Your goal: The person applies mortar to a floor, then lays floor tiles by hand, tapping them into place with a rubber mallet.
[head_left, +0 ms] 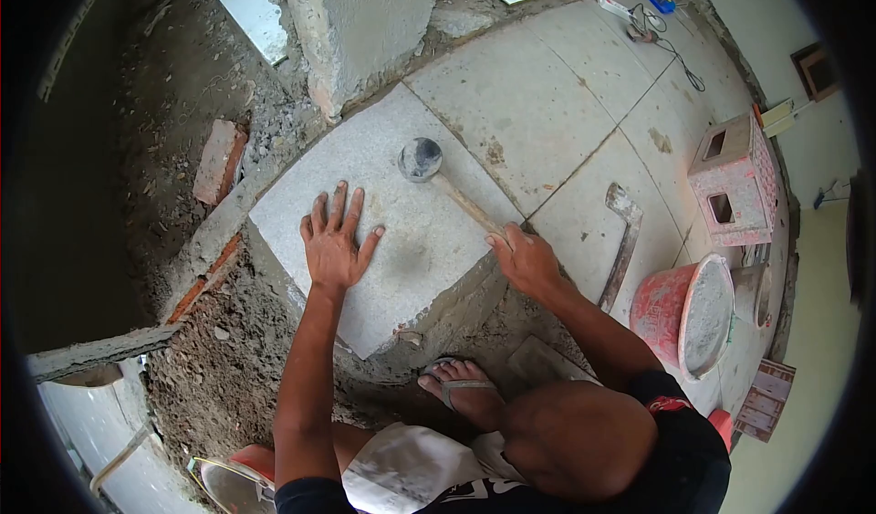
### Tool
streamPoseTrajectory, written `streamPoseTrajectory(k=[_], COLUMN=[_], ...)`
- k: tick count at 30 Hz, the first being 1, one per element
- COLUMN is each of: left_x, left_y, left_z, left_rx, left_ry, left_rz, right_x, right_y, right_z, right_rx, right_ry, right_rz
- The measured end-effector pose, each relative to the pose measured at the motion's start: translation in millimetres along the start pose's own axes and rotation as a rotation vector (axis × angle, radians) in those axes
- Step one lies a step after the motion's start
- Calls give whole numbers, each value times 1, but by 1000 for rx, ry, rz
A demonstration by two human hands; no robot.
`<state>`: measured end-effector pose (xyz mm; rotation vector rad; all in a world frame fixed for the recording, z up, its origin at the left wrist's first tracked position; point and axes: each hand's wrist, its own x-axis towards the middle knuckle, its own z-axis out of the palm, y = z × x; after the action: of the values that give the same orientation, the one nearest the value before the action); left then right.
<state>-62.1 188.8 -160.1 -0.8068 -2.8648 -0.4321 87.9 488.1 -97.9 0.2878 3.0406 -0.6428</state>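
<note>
A light grey speckled tile (383,140) lies on mortar beside tiles of the same floor. My left hand (336,247) rests flat on its left part, fingers spread. In my right hand (525,260), at the tile's right edge, is the wooden handle of a rubber mallet (421,160). Its dark round head, dusted with grey, overlaps the upper middle of the tile in this view. A dusty smudge marks the tile surface between the hands.
A pillar (365,30) stands just beyond the tile. Left are a broken brick (219,161) and loose soil (210,368). Right lie a hoe-like tool (625,240), a red bucket (659,309) of grey mix and a pink box-like stool (730,181). My sandalled foot (464,391) is close below.
</note>
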Motion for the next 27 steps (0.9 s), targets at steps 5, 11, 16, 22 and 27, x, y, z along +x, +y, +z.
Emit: streamPoseTrajectory(k=[5, 11, 16, 22, 27], left_x=[-1, 0, 2, 4, 6], left_y=[1, -3, -4, -3, -5], left_z=[-4, -1, 2, 2, 0], left_rx=[-35, -40, -26, -24, -49], left_ry=[-25, -61, -105, -136, -129], left_rz=[-14, -62, -78, -88, -76], right_x=[-7, 7, 39, 78, 96], right_y=[-1, -12, -29, -54, -61], right_z=[1, 5, 0, -1, 11], right_rx=[-19, -37, 26, -68, -43], right_ry=[-42, -74, -56, -192, -160], right_rz=[-16, -40, -74, -91, -110])
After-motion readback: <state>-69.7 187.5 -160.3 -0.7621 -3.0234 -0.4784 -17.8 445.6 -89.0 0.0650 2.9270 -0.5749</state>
